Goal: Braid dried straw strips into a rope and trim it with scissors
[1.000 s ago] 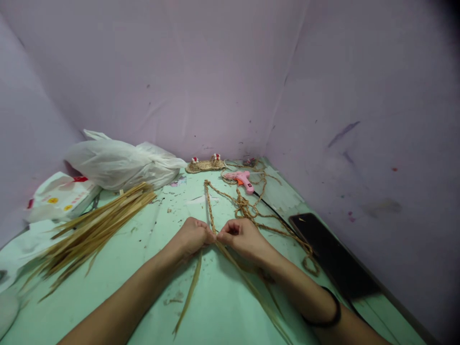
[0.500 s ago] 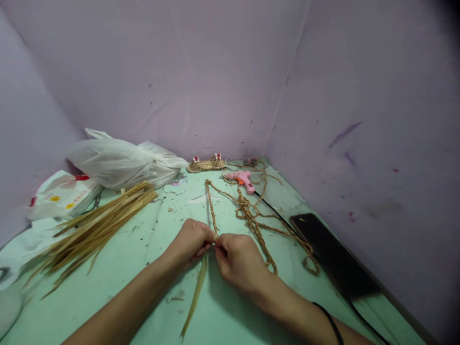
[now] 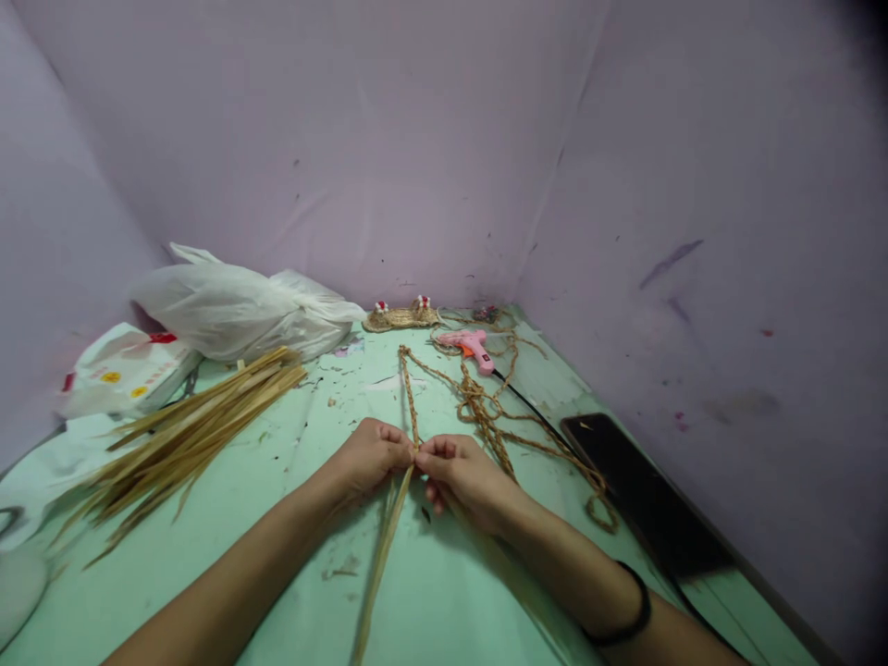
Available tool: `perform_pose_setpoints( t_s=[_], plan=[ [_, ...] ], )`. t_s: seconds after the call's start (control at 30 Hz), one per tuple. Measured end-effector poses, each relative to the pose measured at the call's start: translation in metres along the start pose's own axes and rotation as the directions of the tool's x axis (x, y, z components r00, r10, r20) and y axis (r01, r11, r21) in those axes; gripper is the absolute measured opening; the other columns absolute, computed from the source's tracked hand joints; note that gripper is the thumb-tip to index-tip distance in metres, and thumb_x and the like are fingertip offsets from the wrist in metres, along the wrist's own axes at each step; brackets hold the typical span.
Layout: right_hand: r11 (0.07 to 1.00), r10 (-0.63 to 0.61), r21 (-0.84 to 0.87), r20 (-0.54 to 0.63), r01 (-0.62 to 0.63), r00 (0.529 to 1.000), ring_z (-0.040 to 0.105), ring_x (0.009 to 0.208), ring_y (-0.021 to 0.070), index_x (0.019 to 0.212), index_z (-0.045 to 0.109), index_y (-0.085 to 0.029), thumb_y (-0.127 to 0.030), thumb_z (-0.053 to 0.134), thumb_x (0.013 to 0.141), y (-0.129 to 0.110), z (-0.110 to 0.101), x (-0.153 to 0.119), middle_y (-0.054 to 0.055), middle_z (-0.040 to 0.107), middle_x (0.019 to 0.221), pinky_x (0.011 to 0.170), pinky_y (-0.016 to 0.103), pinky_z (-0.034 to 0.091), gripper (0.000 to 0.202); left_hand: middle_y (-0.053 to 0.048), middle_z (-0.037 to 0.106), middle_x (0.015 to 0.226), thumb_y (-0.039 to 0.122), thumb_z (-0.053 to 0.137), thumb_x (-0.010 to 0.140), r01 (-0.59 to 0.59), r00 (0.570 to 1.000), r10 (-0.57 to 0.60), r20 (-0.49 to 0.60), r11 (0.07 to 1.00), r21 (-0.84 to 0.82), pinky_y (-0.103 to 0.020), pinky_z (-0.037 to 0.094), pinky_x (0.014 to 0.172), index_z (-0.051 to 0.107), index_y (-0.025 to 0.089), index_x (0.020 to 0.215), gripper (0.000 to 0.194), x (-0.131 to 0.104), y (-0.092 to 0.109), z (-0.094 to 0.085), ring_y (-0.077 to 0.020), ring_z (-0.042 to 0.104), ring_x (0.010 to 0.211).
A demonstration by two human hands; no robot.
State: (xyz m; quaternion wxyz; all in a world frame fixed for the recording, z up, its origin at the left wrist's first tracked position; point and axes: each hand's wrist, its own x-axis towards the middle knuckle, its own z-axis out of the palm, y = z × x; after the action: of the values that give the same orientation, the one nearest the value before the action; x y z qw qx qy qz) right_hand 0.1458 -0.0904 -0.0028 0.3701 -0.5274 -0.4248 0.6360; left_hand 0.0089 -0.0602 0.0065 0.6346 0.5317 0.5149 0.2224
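A thin braided cord (image 3: 411, 404) runs from the middle of the table down to my two hands, whose fingertips nearly meet at its near end. My left hand (image 3: 378, 455) pinches that end from the left. My right hand (image 3: 462, 476) grips it from the right, thumb and forefinger together. Loose flat strips (image 3: 380, 564) hang from the pinch toward the table's near edge, and a blurred pale strip (image 3: 513, 578) trails below my right forearm. The cord's far end bends over and leads to a tangled pile of braid (image 3: 480, 407).
Dry flat strips (image 3: 201, 435) lie in a bundle at left, near a white plastic bag (image 3: 242, 310) and a printed packet (image 3: 131, 370). Behind stands a woven piece (image 3: 400, 319). A pink glue gun (image 3: 475, 348) and black phone-like slab (image 3: 642, 490) are at right.
My right hand has turned, showing its thumb and fingers more openly. More loose strip now hangs below the pinch, and a blurred strip has appeared under my right forearm.
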Motion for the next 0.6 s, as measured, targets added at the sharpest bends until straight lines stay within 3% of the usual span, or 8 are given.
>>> perform_pose_setpoints(
  t_s=[0.13,0.27,0.4,0.5,0.6],
  plan=[
    [1.0,0.005,-0.015,-0.098,-0.007,0.995,0.025,0.034,0.003,0.05,0.049,-0.014,-0.018,0.053,0.06,0.005,0.007,-0.001,-0.004,0.045,0.04,0.037,0.02,0.013,0.011,0.006,0.037,0.036,0.021,0.053,0.05,-0.037,0.998,0.043,-0.043,0.99,0.138,-0.02,0.014,0.039,0.055,0.012,0.051,0.009,0.002,-0.002,0.0,-0.0034,0.023,0.036],
    [0.998,-0.057,0.008,-0.184,0.059,0.981,0.026,0.036,0.0029,0.047,0.049,-0.014,-0.015,0.053,0.057,0.01,0.007,0.003,-0.005,0.043,0.039,0.039,0.02,0.014,0.011,0.004,0.04,0.037,0.021,0.051,0.052,-0.069,0.991,0.106,-0.083,0.928,0.366,-0.021,0.021,0.042,0.055,0.012,0.047,0.011,-0.002,0.004,-0.004,-0.0061,0.03,0.039],
    [0.996,-0.089,0.002,-0.187,0.091,0.978,0.026,0.035,0.003,0.048,0.05,-0.014,-0.017,0.055,0.056,0.014,0.008,0.004,-0.006,0.043,0.038,0.039,0.02,0.015,0.009,0.001,0.045,0.038,0.025,0.05,0.057,0.005,0.993,0.061,-0.097,0.822,0.569,-0.022,0.029,0.046,0.059,0.012,0.048,0.018,-0.015,0.015,-0.009,-0.0099,0.039,0.041],
    [0.993,-0.088,0.058,-0.169,0.099,0.982,0.027,0.036,0.0026,0.05,0.052,-0.013,-0.015,0.054,0.055,0.012,0.009,0.001,-0.005,0.046,0.04,0.04,0.02,0.016,0.005,-0.002,0.051,0.044,0.025,0.048,0.062,0.007,0.994,0.071,-0.088,0.738,0.675,-0.023,0.029,0.047,0.061,0.012,0.051,0.021,-0.028,0.021,0.001,-0.012,0.045,0.046],
    [0.988,-0.047,0.139,-0.162,0.07,0.986,0.026,0.036,0.0022,0.052,0.054,-0.013,-0.013,0.055,0.052,0.008,0.01,-0.002,-0.006,0.045,0.039,0.04,0.02,0.016,0.001,-0.007,0.06,0.06,0.023,0.044,0.068,0.026,0.971,0.184,-0.151,0.548,0.836,-0.025,0.031,0.053,0.064,0.013,0.065,0.023,-0.041,0.018,0.025,-0.0163,0.052,0.057]
  ],
)
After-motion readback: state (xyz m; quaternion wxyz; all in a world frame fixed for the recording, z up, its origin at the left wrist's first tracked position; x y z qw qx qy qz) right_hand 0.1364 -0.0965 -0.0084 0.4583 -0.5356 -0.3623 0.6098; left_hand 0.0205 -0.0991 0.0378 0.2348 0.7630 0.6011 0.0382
